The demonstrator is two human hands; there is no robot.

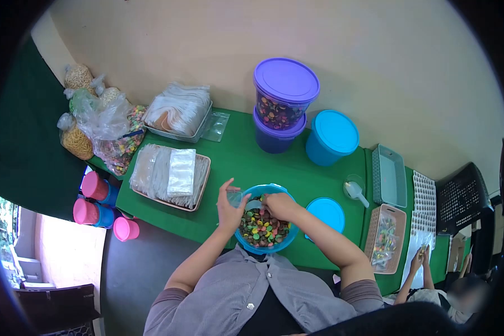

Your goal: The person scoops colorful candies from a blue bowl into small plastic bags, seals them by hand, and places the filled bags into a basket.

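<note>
A blue tub (pixel 293 238) stands in front of me, holding round candies (pixel 266 231) in brown, green, yellow and pink. At the tub's left rim my left hand (pixel 229 210) grips a small clear plastic cup (pixel 234 198), thumb and fingers around it. My right hand (pixel 280 206) reaches over the far rim, its bent fingers down at the candies. A translucent piece shows just left of those fingertips; I cannot tell what the right fingers hold. Right of the tub lies a round blue lid (pixel 325 216) on the green table.
Baskets of clear bags (pixel 182 171) stand left. Purple-lidded tubs (pixel 285 81) and a blue tub (pixel 332 137) stand at the back. Rightward are a scoop (pixel 357 193), a basket of filled packets (pixel 385 238) and another person's hands (pixel 421 257). Bagged snacks (pixel 109 120) sit far left.
</note>
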